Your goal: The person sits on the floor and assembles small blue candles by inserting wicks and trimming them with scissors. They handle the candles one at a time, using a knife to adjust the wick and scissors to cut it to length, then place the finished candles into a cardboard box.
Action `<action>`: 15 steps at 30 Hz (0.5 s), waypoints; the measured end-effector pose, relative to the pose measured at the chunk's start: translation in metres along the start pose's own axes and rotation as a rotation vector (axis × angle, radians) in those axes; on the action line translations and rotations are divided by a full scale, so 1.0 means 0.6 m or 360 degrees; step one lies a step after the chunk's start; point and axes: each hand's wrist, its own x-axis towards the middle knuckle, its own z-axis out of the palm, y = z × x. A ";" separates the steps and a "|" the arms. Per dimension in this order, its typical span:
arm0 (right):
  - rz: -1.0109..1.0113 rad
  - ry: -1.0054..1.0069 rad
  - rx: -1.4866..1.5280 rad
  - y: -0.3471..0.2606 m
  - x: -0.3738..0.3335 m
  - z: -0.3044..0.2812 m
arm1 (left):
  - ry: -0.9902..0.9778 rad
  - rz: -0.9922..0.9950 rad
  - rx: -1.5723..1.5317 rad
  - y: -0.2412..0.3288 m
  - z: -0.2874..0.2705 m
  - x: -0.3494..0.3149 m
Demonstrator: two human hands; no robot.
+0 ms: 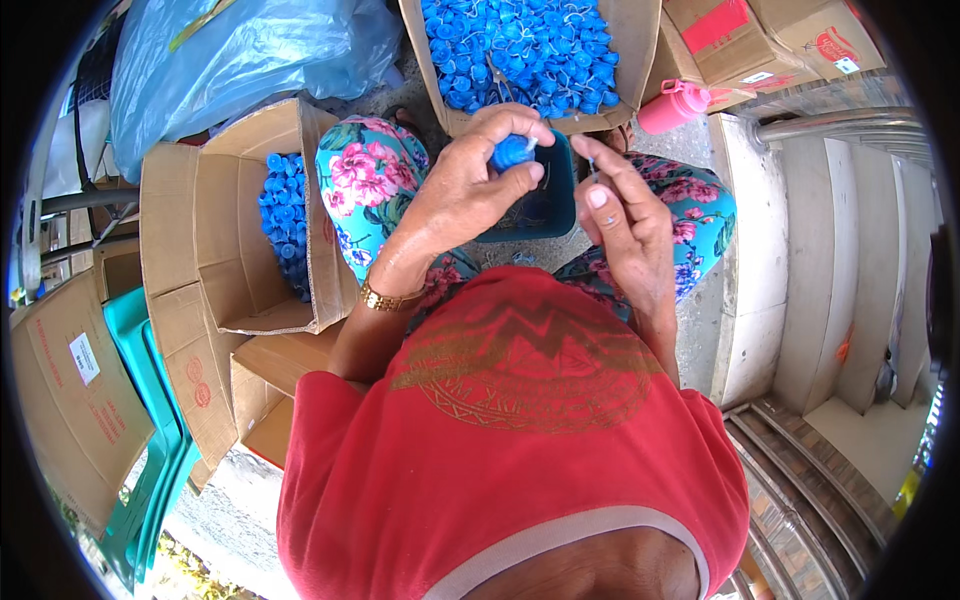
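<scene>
My left hand [468, 185], a gold band at its wrist, is closed round a small round blue plastic piece [513, 152] with a whitish bit sticking out on its right side. To the right, my right hand [628, 215] pinches its thumb against its fingers. Something thin and greyish shows at those fingertips, too small to name. Both hands are raised over a dark teal bin [562, 205] between my knees, and they do not touch each other. Beyond them, an open cardboard box [638, 60] holds a heap of similar blue pieces [530, 50] with white strings.
At my left stands another open cardboard box [235, 230] with blue pieces [285, 220] inside. A pink bottle [675, 107] lies near closed cartons [745, 45] at the far right. Light-coloured steps [760, 270] rise on the right. Blue plastic sheeting [240, 70] and green stacked chairs [150, 400] are leftward.
</scene>
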 end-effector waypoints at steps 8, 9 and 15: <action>0.0224 0.0008 0.0674 0.038 0.015 0.011 | -0.0085 -0.0213 -0.0543 0.005 0.017 0.003; 0.0205 0.0028 0.0670 0.040 0.014 0.009 | -0.0107 -0.0246 -0.0504 0.006 0.017 0.002; 0.0199 0.0030 0.0709 0.040 0.009 -0.003 | -0.0246 -0.0126 -0.0138 0.029 0.010 -0.002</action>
